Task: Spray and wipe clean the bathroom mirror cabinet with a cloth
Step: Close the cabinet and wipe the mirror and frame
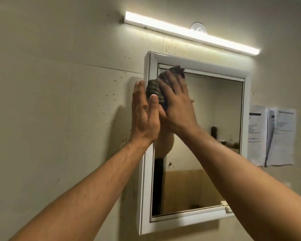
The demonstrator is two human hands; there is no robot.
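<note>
A white-framed mirror cabinet [240,75] hangs on the beige wall in front of me. My right hand [175,103] presses a dark striped cloth [155,92] flat against the upper left part of the mirror glass. My left hand [144,112] rests flat, fingers straight and together, against the cabinet's left side edge, holding nothing. The cloth is partly hidden under my right palm. No spray bottle is in view.
A lit tube lamp [189,33] runs above the cabinet. Two paper sheets [274,136] are stuck to the wall on the right. The wall carries dark specks. The mirror reflects a shelf with small items.
</note>
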